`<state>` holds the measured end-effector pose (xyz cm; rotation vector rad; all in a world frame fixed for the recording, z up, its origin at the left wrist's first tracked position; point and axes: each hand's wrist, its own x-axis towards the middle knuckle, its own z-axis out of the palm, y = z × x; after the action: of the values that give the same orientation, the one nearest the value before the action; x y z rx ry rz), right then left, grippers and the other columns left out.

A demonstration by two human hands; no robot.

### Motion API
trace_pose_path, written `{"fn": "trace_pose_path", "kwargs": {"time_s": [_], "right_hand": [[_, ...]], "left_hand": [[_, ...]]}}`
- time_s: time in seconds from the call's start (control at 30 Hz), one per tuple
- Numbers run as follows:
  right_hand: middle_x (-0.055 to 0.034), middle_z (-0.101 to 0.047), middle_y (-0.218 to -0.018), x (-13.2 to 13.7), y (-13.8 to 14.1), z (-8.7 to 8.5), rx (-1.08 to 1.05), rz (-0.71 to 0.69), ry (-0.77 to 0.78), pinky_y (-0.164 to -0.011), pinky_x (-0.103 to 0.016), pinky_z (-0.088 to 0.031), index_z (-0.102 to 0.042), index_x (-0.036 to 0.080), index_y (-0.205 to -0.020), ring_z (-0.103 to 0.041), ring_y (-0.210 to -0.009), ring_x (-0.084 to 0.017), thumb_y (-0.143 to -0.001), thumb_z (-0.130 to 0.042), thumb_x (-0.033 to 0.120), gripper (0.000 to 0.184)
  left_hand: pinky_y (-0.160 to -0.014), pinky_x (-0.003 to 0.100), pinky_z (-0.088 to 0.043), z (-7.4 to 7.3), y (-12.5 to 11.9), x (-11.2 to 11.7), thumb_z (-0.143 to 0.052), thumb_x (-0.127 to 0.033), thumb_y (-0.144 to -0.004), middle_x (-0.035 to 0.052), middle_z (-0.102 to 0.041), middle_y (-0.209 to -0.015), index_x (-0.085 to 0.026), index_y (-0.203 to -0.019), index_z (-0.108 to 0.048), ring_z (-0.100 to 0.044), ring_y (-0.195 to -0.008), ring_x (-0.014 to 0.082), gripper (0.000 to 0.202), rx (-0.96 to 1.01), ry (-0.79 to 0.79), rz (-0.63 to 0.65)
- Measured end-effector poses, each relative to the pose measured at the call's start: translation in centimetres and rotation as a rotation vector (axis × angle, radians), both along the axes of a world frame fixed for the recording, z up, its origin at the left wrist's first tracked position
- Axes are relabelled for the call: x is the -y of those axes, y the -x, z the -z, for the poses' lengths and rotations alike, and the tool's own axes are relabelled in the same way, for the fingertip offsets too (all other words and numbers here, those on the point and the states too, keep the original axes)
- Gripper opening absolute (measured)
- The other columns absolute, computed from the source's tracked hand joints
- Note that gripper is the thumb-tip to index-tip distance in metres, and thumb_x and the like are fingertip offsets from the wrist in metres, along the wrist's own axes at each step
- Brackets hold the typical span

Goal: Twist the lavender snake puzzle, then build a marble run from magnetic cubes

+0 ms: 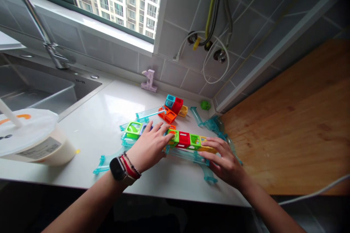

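A row of colourful hollow toy blocks (184,139), green, red and yellow, runs left to right between my hands. My left hand (150,142), wearing a dark watch and bracelets, is closed over the row's left-middle part. Its fingers cover some blocks, and a light-green block (133,130) shows beyond them. At the row's right end, my right hand (226,160) grips a yellow block (204,144) with its fingers on top. Clear teal marble-run tracks (187,156) lie below and around the row. Behind stands a cluster of blue, red, orange and yellow blocks (177,105).
A steel sink (82,83) with a tap (56,54) is at left, and a lidded cup (41,142) stands near it. A purple figure-one ornament (149,81) and a small green piece (205,105) sit by the wall. A wooden board (287,123) is at right.
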<state>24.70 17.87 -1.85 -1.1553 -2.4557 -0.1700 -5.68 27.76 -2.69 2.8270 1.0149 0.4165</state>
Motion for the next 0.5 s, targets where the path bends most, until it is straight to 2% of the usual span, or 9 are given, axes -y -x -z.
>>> {"fn": "trace_pose_path", "kwargs": {"time_s": [0.13,0.27,0.37,0.5], "right_hand": [[-0.0097,-0.068,-0.112,2.7,1.7,1.3,-0.025,0.021,0.004,-0.093,-0.044,-0.054,-0.066,0.026,-0.127,-0.063,-0.107,-0.024,-0.092,-0.059,0.005,0.041],[-0.0104,-0.067,-0.105,4.2,3.6,3.6,-0.037,0.033,0.009,-0.083,-0.037,-0.055,-0.068,0.022,-0.122,-0.064,-0.096,-0.022,-0.092,-0.057,0.003,0.037],[-0.012,-0.067,-0.105,4.3,4.8,5.2,-0.032,0.079,0.039,-0.081,-0.036,-0.056,-0.068,0.02,-0.122,-0.064,-0.096,-0.023,-0.092,-0.054,0.003,0.036],[-0.0137,-0.066,-0.11,3.7,6.0,6.6,0.005,0.147,0.127,-0.082,-0.036,-0.058,-0.067,0.018,-0.126,-0.064,-0.099,-0.025,-0.089,-0.051,-0.001,0.044]], "left_hand": [[-0.119,0.064,-0.027,-0.4,1.1,-0.1,-0.084,-0.018,-0.072,0.0142,-0.044,-0.159,-0.028,-0.145,-0.049,-0.037,-0.148,0.0399,0.082,-0.013,0.002,-0.005],[-0.12,0.064,-0.028,-1.5,4.2,-0.5,-0.087,-0.018,-0.067,0.0102,-0.036,-0.165,-0.035,-0.156,-0.033,-0.03,-0.152,0.0409,0.105,-0.012,-0.012,-0.047],[-0.118,0.063,-0.033,-1.7,7.2,-1.0,-0.085,-0.022,-0.071,0.0103,-0.036,-0.165,-0.035,-0.159,-0.029,-0.032,-0.151,0.0418,0.105,-0.004,-0.059,-0.147],[-0.112,0.059,-0.042,-0.9,10.0,-1.8,-0.084,-0.029,-0.071,0.0152,-0.043,-0.16,-0.029,-0.158,-0.032,-0.04,-0.147,0.0421,0.102,-0.01,-0.06,-0.227]]}}
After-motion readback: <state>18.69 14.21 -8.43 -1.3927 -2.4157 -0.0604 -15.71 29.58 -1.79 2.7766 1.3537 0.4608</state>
